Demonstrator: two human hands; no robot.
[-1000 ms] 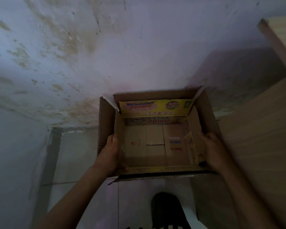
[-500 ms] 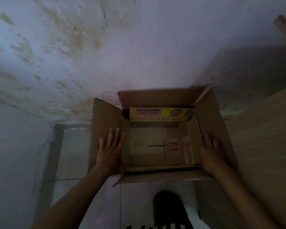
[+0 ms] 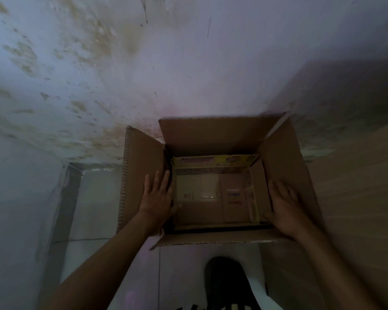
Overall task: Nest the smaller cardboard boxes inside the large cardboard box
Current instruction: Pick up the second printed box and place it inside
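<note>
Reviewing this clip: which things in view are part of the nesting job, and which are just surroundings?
Part of the job:
large cardboard box
smaller yellow-printed box sitting inside it
left hand, flat on the left flap
right hand, flat on the right flap

Just surroundings:
stained wall
wooden furniture
tiled floor

Large cardboard box (image 3: 211, 135) on tiled floor (image 3: 94, 198)

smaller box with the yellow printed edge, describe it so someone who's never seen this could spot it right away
Find the large cardboard box standing open on the floor against the stained wall, its plain brown flaps spread under the left hand and right hand. The smaller box sits down inside it, open-topped. Its yellow printed far rim sets it apart from the unprinted brown around it.
</note>
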